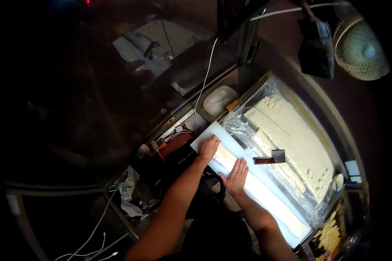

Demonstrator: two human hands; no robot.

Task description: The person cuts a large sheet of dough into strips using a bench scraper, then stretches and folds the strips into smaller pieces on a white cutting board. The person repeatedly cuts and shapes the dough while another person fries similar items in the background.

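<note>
A long flat strip of dough (pixel 268 196) lies lengthwise on a white cutting board (pixel 219 132). My left hand (pixel 209 147) is curled at the strip's upper left end; whether its fingers pinch the dough is hidden. Further down the strip, my right hand (pixel 237 174) rests flat with its fingers stretched out, palm down on the dough. A cleaver with a wooden handle (pixel 269 160) lies beyond the board, across the edge of a large slab of dough (pixel 300 140). The slab sits on clear plastic film (pixel 236 122) and has cut lines in it.
A pale, rounded bag or container (pixel 219 100) stands past the board's upper end. Cables and small items lie on a ledge (pixel 196 120) at the left. A small round container (pixel 338 182) and yellow strips of food (pixel 330 231) are at the right. A mesh basket (pixel 361 52) hangs at the upper right.
</note>
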